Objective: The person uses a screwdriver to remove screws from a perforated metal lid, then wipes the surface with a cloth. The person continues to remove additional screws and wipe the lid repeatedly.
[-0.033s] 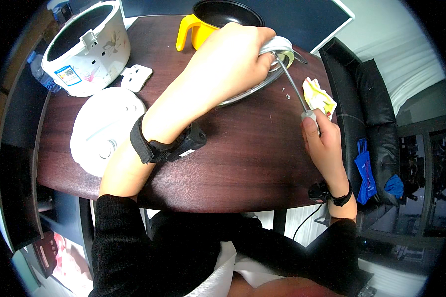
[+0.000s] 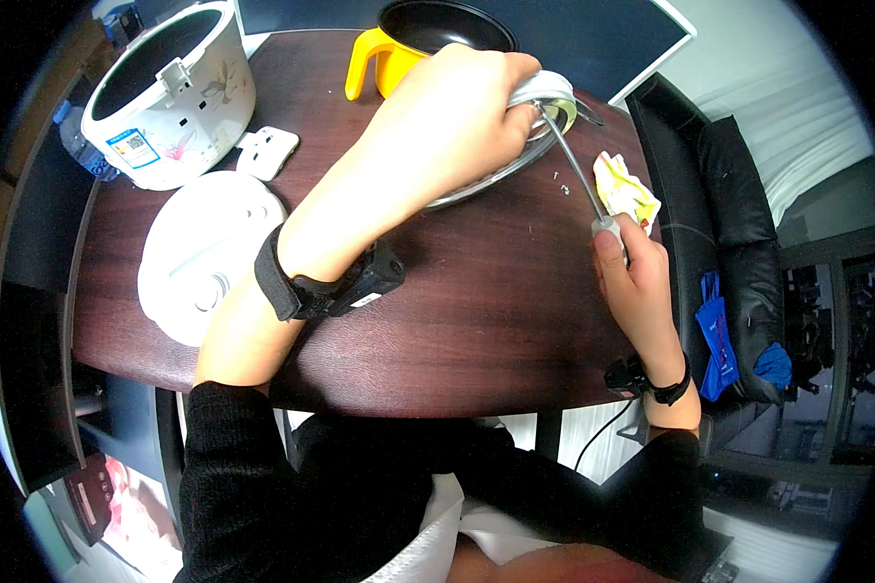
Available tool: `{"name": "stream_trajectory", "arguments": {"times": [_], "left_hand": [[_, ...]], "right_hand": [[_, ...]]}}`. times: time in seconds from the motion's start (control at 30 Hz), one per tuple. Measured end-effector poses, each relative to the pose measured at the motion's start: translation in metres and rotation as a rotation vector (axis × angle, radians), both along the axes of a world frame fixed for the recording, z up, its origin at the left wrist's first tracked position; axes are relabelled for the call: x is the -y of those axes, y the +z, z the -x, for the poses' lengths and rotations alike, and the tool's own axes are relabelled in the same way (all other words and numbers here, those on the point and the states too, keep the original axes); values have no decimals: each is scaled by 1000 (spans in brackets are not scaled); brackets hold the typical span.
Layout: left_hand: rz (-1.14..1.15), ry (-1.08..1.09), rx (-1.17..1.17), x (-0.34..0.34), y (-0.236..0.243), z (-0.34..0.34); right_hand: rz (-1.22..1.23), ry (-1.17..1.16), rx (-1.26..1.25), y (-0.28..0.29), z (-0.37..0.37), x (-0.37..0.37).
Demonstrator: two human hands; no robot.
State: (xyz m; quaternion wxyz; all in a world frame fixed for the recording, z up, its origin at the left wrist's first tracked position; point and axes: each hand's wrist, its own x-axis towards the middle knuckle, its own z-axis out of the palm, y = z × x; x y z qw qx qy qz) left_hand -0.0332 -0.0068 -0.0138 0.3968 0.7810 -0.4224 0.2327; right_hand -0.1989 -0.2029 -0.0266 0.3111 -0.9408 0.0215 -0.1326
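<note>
My right hand (image 2: 634,277) is closed round the pale handle of a screwdriver (image 2: 576,167), whose long metal shaft slants up and left. Its tip meets the side of a white ring-shaped part (image 2: 552,87) beside my left thumb. My left hand (image 2: 462,112) reaches across to the far side of the table and is closed on that part, with index finger above and thumb below; the other fingers are hidden. Beneath this hand shows the curved, shiny rim of a round thing (image 2: 501,177), mostly covered. Small screw-like bits (image 2: 565,190) lie to its right.
A white rice cooker body (image 2: 180,107) stands at the far left, near a small white socket-like piece (image 2: 268,154) and a round white cover (image 2: 204,253). Behind my left hand is a yellow-handled black pot (image 2: 389,66). A crumpled yellow-white cloth (image 2: 626,190) lies at the right edge.
</note>
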Motion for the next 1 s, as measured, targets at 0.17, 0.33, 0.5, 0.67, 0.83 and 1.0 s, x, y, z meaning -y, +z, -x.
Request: {"name": "stream_trajectory", "arguments": {"times": [0.17,0.33,0.5,0.67,0.83,1.0], "left_hand": [[-6,3,-4,0,1,1],[-17,19,33,2,0,1],[27,59,56,4,-1,6],[16,44,40,1,-1,2],[-30,-15,4,-1,0,0],[-24,5,-3,-2,-1,-5]], "right_hand": [[78,24,38,4,-1,1],[-490,67,-323,5,0,1],[-1363,318,-602,-13,2,-14],[-2009,538,-773,-18,0,-21],[-1386,290,-566,-12,13,-17],[-686,98,-301,-9,14,-4]]}}
